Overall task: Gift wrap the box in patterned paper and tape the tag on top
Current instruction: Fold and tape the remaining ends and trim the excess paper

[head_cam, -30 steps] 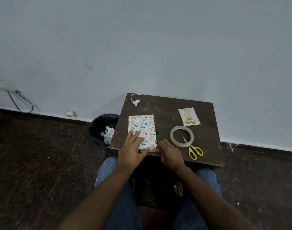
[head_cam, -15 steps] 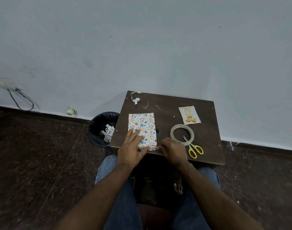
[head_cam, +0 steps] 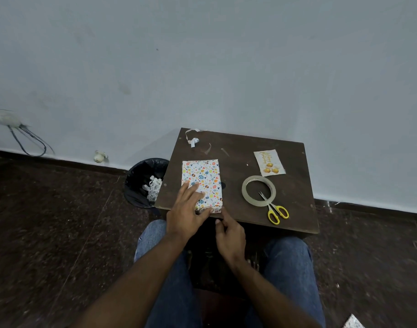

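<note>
The box point(head_cam: 204, 177), wrapped in white paper with coloured prints, lies flat on the small dark wooden table point(head_cam: 238, 159) near its front left. My left hand point(head_cam: 187, 213) rests flat on the box's near half, fingers straight, thumb along the near end. My right hand point(head_cam: 230, 234) is just off the table's front edge, fingers loosely curled, a fingertip near the box's near right corner; whether it touches is unclear. The gift tag point(head_cam: 269, 162) with gold print lies at the back right. A clear tape roll point(head_cam: 258, 191) sits right of the box.
Yellow-handled scissors point(head_cam: 275, 210) lie with blades inside the tape roll. Paper scraps point(head_cam: 193, 139) sit at the table's back left corner. A black bin point(head_cam: 143, 181) with paper offcuts stands left of the table. The wall is close behind. My knees are under the front edge.
My right hand has drawn back from the box's near right end to just off the table's front edge. My left hand stays flat on the box. The camera tilted down slightly.
</note>
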Available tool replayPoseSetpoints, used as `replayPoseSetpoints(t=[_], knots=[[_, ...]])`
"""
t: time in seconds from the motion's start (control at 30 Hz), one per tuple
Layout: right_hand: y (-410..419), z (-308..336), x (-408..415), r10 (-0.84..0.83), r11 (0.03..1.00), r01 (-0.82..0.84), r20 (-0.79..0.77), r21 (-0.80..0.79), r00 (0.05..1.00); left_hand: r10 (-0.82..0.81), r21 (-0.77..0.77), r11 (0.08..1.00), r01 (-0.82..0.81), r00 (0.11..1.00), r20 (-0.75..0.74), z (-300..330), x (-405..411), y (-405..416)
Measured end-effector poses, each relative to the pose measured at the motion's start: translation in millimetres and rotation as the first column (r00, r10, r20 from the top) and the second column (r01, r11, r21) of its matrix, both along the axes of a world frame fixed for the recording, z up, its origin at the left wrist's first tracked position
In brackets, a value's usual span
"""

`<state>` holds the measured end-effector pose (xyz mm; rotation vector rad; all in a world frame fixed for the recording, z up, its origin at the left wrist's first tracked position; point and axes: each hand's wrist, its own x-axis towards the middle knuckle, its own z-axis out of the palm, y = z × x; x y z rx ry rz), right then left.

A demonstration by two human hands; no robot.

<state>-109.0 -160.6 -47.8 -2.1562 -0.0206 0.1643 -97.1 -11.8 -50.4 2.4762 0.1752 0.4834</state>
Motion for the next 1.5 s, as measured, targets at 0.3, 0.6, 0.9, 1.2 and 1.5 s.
replayPoseSetpoints(t=[0.3, 0.6, 0.9, 1.2, 1.5], knots=[[-8.3, 6.2, 21.9, 0.148, 0.984, -0.121, -0.223, 0.130, 0.963, -0.006, -0.001, 1.000, 0.006, 0.998, -0.061, 4.1, -0.6, -0.7], [-56.0, 39.6, 52.1, 0.142, 0.921, -0.002, 0.331, -0.391, 0.933, 0.090, 0.030, 0.996, -0.086, 0.964, -0.251, 29.2, -6.1, -22.7], [-92.2, 30.7, 95.1, 0.394, 0.584, -0.221, 0.035, -0.781, 0.919, 0.100, 0.001, 0.994, -0.105, 0.939, -0.329, 39.0, -4.2, -35.8], [-82.2, 34.1, 73.8, 0.260, 0.953, -0.144, 0.478, -0.267, 0.839, 0.077, -0.288, 0.954, -0.082, 0.997, -0.028, 62.9, 5.0, -46.7], [-65.2, 38.7, 48.2, 0.223, 0.974, -0.169, 0.508, -0.150, 0.832, -0.014, -0.876, 0.282, -0.392, 0.911, -0.412, 103.0, 16.5, -74.9]])
